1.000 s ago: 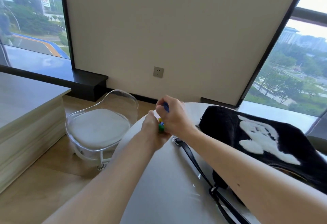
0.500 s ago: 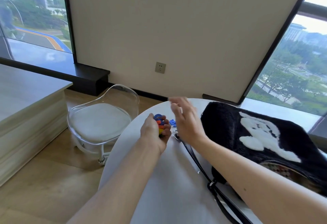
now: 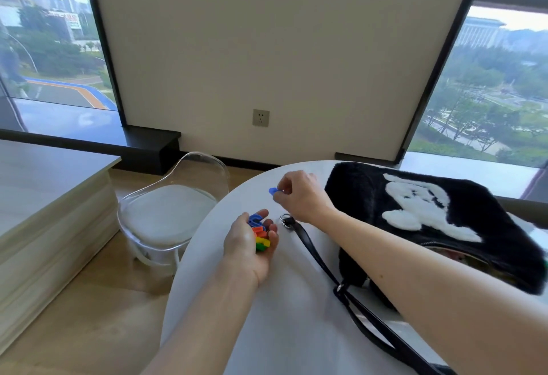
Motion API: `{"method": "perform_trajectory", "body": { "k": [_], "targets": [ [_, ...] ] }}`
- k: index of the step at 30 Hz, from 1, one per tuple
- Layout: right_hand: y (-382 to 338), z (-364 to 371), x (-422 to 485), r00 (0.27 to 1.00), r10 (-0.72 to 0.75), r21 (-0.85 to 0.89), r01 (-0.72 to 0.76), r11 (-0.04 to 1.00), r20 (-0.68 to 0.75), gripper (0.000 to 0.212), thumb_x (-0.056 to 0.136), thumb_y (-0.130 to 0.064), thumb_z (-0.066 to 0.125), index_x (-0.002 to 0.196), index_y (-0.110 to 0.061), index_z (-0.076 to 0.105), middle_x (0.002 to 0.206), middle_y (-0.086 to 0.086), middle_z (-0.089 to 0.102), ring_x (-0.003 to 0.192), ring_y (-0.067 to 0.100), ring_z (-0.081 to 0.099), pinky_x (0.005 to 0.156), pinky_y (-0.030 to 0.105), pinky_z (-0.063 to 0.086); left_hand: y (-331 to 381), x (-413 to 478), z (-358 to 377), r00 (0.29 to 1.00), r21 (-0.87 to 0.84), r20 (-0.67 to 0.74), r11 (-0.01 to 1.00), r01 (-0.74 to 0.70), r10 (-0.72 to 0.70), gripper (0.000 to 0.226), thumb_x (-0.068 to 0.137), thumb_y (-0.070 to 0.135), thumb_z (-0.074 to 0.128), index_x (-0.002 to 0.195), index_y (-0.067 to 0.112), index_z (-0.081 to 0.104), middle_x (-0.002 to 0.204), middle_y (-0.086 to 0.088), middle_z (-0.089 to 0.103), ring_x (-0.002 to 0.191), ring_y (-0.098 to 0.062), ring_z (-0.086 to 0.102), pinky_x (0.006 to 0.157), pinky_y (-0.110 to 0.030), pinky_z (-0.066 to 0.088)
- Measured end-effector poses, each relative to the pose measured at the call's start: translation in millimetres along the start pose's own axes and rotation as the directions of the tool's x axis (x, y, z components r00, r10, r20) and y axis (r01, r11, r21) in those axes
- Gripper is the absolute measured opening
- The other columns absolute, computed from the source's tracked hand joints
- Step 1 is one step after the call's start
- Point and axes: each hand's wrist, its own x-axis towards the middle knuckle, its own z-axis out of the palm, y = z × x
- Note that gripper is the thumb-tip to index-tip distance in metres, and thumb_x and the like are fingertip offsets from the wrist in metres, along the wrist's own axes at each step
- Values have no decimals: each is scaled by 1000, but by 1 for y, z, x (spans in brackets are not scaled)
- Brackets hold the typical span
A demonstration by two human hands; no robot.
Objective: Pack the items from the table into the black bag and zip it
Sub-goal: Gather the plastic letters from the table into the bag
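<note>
Several small plastic pieces [image 3: 258,232], blue, orange, yellow and green, lie heaped in your left hand [image 3: 250,244]. That palm is turned up and its fingers curl loosely around the heap, cupping it without clamping. The pieces look hard, moulded, glossy and light. I judge them slippery against each other and liable to spill if you tilt the palm, so keep it level.

One more blue piece [image 3: 272,190] is held in your right hand [image 3: 296,195], at about 1 o'clock from the left hand. Thumb and forefinger pinch it by one end and the other fingers are folded in. It is thin and rigid, so a fingertip pinch across its flat faces should be enough. Its exact shape is too small to tell.

One black bag [image 3: 439,226] lies at about 3 o'clock from your hands on the white round table [image 3: 225,309]. It is soft, deep-pile plush with a white fleecy motif. Its mouth at the near right gapes, with a patterned lining just showing, and the zip is not yet closed. It will likely sag and fold, so hold it by the rim of the opening, not the pile.

One black strap [image 3: 314,253], smooth and leather-like, runs from a metal ring [image 3: 285,220] just beside your right wrist down toward 5 o'clock. It lies limp and could snag.

One clear plastic chair [image 3: 166,211] stands at 9 o'clock, off the table.
</note>
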Motion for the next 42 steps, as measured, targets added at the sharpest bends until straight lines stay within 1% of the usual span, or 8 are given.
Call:
{"method": "perform_trajectory", "body": {
  "k": [3, 9, 16, 21, 27, 32, 36, 42],
  "targets": [
    [-29, -26, -45, 988, -142, 188, 150, 971, -55, 9, 77, -27, 71, 84, -21, 70, 70, -11, 64, 64, 1, 60, 60, 15, 47, -7, -8, 2, 994, -47, 105, 999, -5, 10, 41, 105, 31, 38, 97, 3, 66, 89, -15, 65, 75, -20, 63, 66, -29, 57],
    [-21, -67, -134, 932, -357, -149, 344, 927, -67, 10, 77, -22, 69, 85, -17, 70, 87, -4, 55, 82, 17, 50, 77, 32, 40, -37, -47, 28, 951, 275, 303, 950, -145, 58, 33, 100, 29, 46, 86, 12, 70, 73, -7, 72, 72, -18, 72, 56, -29, 56],
    [73, -167, -180, 939, -329, -5, 330, 944, -103, 54, 75, -52, 75, 124, -37, 56, 110, -16, 49, 105, 6, 52, 94, 27, 43, -87, -92, 72, 827, 486, 517, 718, -498, 223, 37, 101, 40, 50, 83, 11, 64, 57, 1, 42, 41, -9, 33, 35, -18, 27],
    [146, -205, -177, 990, -106, -604, 143, 784, 97, 37, 79, -47, 69, 112, -32, 60, 111, -10, 51, 108, 14, 47, 96, 35, 35, -144, -92, 75, 603, 604, 797, 54, -795, -31, 38, 97, 44, 54, 72, 18, 65, 51, 4, 41, 43, -12, 33, 43, -23, 27],
    [147, -217, -159, 940, -226, -468, 85, 879, -255, 4, 89, -27, 64, 87, -24, 66, 86, -12, 58, 91, 17, 53, 84, 34, 34, -192, -62, 113, 498, 451, 867, -375, -810, -33, 35, 100, 33, 52, 78, 6, 54, 72, -6, 55, 63, -25, 52, 61, -39, 49],
    [137, -220, -151, 944, -175, -427, 41, 903, -278, 4, 87, -23, 63, 85, -22, 66, 88, -7, 62, 90, 19, 54, 86, 37, 36, -191, -33, 155, 339, 170, 937, -736, -655, -86, 41, 104, 28, 42, 143, 15, 42, 146, -14, 43, 120, -35, 54, 96, -43, 47],
    [137, -221, -147, 940, -157, -415, 19, 910, -301, 5, 88, -23, 62, 86, -21, 66, 88, -6, 61, 90, 20, 55, 85, 36, 34, -183, -17, 160, 443, 277, 896, -764, -583, -13, 55, 105, 31, 35, 154, 14, 19, 157, -14, 29, 143, -28, 32, 117, -35, 25],
    [144, -225, -151, 971, -133, -380, 48, 924, -201, 8, 89, -28, 67, 89, -20, 69, 84, -6, 64, 84, 22, 56, 91, 40, 44, -191, -36, 141, 499, 422, 865, -617, -664, 54, 60, 102, 38, 38, 155, 14, 20, 155, -14, 33, 140, -30, 36, 114, -41, 32]
  ]
}}
